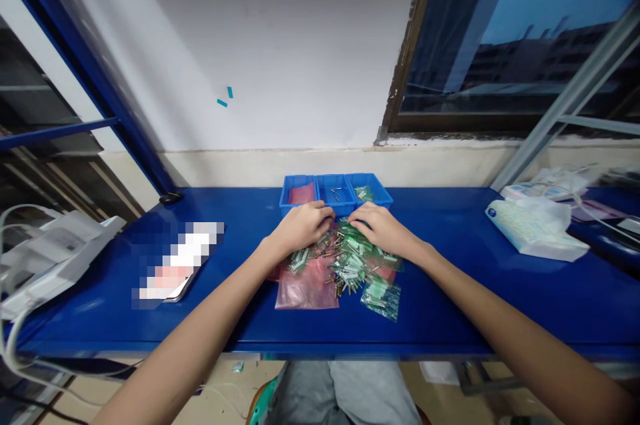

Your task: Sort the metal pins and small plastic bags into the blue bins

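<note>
On the blue table, a heap of small metal pins (341,287) lies mixed with clear green bags (353,251) that hold pale, stick-like pieces. My left hand (306,219) rests at the heap's far left side, fingers curled inward and closed; what they grip is hidden. Opposite it, my right hand (383,228) bends over the green bags at the far right, its fingers drawn in with their tips on the heap, so I cannot see what is between them. A pink plastic bag (307,288) lies flat in front of the left hand, and a separate green bag (381,298) lies near the right front.
Behind the hands stands a blue three-part bin (333,203) with pink bags, a few thin metal pieces and green bags. A blurred-out phone-like object (183,265) lies left. A tissue pack (535,231) is at right, white power strips (65,251) at far left.
</note>
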The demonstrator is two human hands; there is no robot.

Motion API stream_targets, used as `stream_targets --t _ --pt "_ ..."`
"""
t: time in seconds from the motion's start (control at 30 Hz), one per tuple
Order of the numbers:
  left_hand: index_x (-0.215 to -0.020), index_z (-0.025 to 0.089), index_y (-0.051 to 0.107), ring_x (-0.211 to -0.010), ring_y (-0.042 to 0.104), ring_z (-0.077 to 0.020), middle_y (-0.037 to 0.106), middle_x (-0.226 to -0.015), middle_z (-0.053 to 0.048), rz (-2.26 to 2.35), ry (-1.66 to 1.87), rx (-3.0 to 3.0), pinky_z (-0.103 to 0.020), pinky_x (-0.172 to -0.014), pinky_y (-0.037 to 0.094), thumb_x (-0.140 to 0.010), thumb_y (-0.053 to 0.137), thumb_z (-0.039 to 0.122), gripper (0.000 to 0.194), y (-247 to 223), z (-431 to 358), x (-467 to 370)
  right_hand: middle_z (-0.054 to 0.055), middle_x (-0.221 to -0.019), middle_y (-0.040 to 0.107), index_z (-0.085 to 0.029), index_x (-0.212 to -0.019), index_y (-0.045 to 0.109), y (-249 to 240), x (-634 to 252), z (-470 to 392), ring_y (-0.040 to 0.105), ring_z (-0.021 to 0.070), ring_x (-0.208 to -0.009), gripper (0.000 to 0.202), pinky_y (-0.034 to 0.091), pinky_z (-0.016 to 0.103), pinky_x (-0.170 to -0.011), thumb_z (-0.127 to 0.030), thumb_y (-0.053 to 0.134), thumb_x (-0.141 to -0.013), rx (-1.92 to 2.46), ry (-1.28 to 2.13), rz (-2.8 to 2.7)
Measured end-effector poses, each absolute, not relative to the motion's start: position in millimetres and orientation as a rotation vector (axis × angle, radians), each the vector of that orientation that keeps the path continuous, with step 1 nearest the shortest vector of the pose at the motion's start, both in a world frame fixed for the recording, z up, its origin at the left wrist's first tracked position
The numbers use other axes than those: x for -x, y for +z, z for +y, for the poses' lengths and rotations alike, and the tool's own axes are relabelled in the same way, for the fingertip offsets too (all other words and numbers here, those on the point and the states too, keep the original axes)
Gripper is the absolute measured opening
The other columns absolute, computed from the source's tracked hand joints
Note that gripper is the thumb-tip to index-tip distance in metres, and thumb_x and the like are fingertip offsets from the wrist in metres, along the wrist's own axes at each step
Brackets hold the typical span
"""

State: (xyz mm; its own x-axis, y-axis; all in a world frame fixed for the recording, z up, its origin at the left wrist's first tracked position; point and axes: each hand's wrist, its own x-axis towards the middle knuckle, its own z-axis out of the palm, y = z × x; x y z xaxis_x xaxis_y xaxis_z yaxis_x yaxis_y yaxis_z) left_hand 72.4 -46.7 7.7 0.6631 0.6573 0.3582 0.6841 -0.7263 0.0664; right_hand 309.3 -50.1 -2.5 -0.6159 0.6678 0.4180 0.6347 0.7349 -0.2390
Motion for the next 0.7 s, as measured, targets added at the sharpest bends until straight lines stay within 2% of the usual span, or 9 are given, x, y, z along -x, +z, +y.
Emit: stream_targets --t 0.27,0.4,0.5,0.7 --pt "-0.114 0.017 0.063 -0.089 0.065 -0.02 0.065 -0.1 -0.008 -1.074 -0.682 2.772 -0.032 -0.079 0.052 -0.1 0.043 0.023 0.025 8.6 -48.5 -73.8 0.008 -0.097 0.074 -0.018 -0.097 0.071 0.1 -306.1 -53.1 0.066 0.0242 -0.094 0.023 0.048 0.037 -0.086 -0.02 0.048 -0.098 1.011 0.057 -2.222" --pt "-0.128 0.015 0.051 -0.086 0.064 -0.0188 0.066 -0.103 -0.009 -1.099 -0.827 2.759 -0.031 -0.075 0.052 -0.099 0.044 0.022 0.03 9.5 -52.3 -76.9 0.007 -0.099 0.075 -0.019 -0.097 0.07 0.0 -305.0 -54.0 0.069 0.0227 -0.092 0.022 0.049 0.034 -0.083 -0.021 0.048 -0.097 1.032 0.049 -2.073" --pt "-0.13 0.014 0.044 -0.081 0.063 -0.0173 0.066 -0.101 -0.009 -1.107 -0.916 2.752 -0.03 -0.071 0.051 -0.098 0.045 0.021 0.033 9.1 -54.3 -77.6 0.007 -0.097 0.075 -0.02 -0.095 0.07 2.4 -304.2 -56.2 0.07 0.0225 -0.09 0.021 0.05 0.034 -0.082 -0.022 0.049 -0.096 1.049 0.039 -1.974" --pt "-0.127 0.018 0.046 -0.086 0.062 -0.0165 0.061 -0.112 -0.009 -0.979 -0.946 2.725 -0.029 -0.073 0.052 -0.096 0.05 0.018 0.031 11.4 -59.0 -80.6 0.006 -0.088 0.075 -0.019 -0.091 0.07 7.7 -303.6 -60.2 0.069 0.0215 -0.077 0.022 0.051 0.032 -0.074 -0.034 0.054 -0.094 1.103 0.297 -1.735"
